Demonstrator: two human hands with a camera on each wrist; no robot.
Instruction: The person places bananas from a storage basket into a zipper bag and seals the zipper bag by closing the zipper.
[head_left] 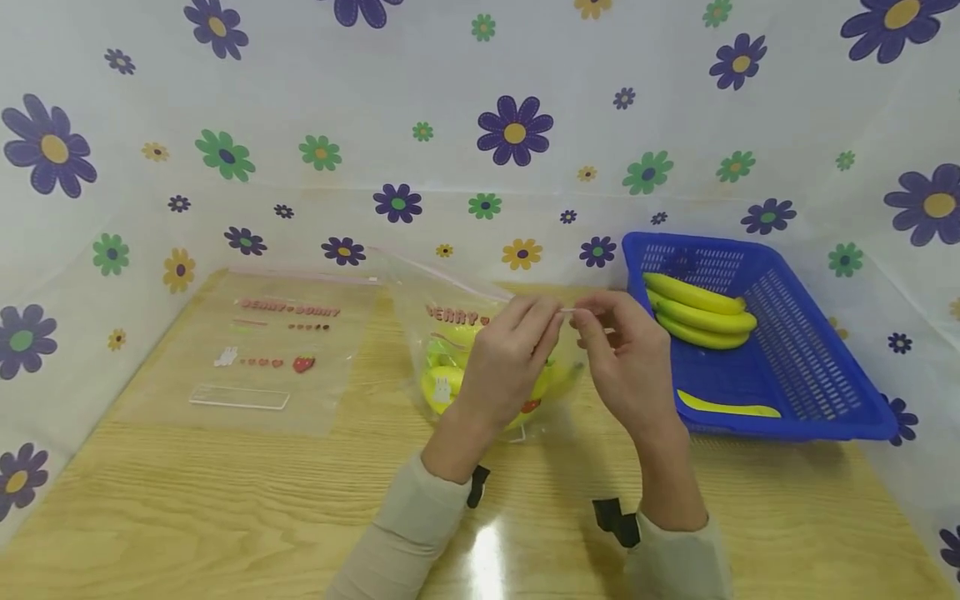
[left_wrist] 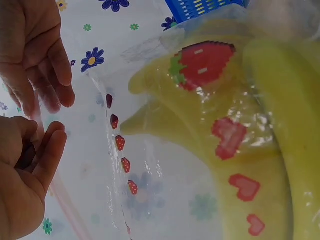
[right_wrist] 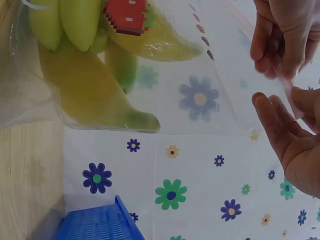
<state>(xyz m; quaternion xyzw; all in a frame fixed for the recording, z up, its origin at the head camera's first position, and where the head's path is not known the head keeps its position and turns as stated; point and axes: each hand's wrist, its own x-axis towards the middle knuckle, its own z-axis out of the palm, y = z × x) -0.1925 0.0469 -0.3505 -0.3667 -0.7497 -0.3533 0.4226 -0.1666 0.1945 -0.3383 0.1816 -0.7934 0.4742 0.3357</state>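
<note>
A clear zip bag printed with a strawberry and hearts stands on the table with yellow bananas inside. My left hand grips its pink zip edge near the right end. Close beside it, my right hand pinches the end of that edge between thumb and fingers. In the right wrist view, the right hand is below the left hand, both at the zip strip. Banana tips show through the plastic in the left wrist view.
A second clear zip bag lies flat on the left of the wooden table. At the right sits a blue basket holding a bunch of bananas and a slim yellow piece. Flower-printed cloth encloses the back and sides.
</note>
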